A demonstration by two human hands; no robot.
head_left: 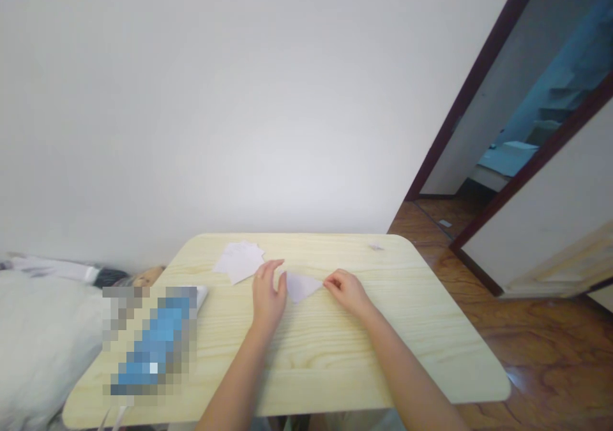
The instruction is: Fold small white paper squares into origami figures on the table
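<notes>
Loose white paper sheets (pixel 238 262) sit near the back edge of my pale wood worktop (pixel 306 370). My left hand (pixel 267 292), half open, holds nothing, just beside the folded paper triangle (pixel 302 287): light, thin, soft, best taken at its corners. My right hand (pixel 347 292) curls against its right tip; pinching or not, I can't tell.

A pale, wood-grained table (pixel 431 335) with rounded corners carries a loose stack of white paper sheets (pixel 238 262) near its far edge and a folded white paper triangle (pixel 301 287) near the middle. A small paper scrap (pixel 376 247) lies by the far edge, and a blurred blue object (pixel 153 345) lies at the near left.
</notes>
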